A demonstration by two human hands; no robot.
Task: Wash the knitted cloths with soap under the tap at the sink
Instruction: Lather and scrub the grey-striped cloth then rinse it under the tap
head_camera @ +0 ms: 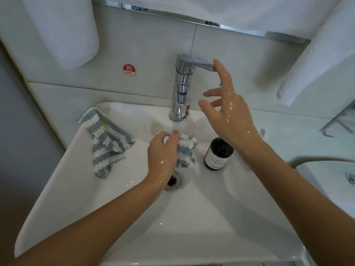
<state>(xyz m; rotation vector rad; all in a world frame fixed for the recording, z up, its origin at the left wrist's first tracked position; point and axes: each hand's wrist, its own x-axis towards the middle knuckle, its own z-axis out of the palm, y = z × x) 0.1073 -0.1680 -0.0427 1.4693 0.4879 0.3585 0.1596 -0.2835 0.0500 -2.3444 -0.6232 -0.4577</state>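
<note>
1. The wet left hand [162, 150] is clenching a bunched blue-and-white knitted cloth [185, 152] over the drain, below the chrome tap [182, 87].
2. The glistening right hand [228, 110] is spreading relaxed fingers, its fingertip touching the tap lever.
3. A second striped cloth [104, 139] is draping over the sink [76, 189] rim's far-left edge.
4. A dark soap bottle [218, 154] is standing right of the held cloth.

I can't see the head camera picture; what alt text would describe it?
Seen from above a white sink, the left hand grips a bunched blue-and-white knitted cloth below the tap, while the wet right hand touches the tap lever. A second striped cloth drapes over the sink's left rim; a dark bottle stands at right.
</note>
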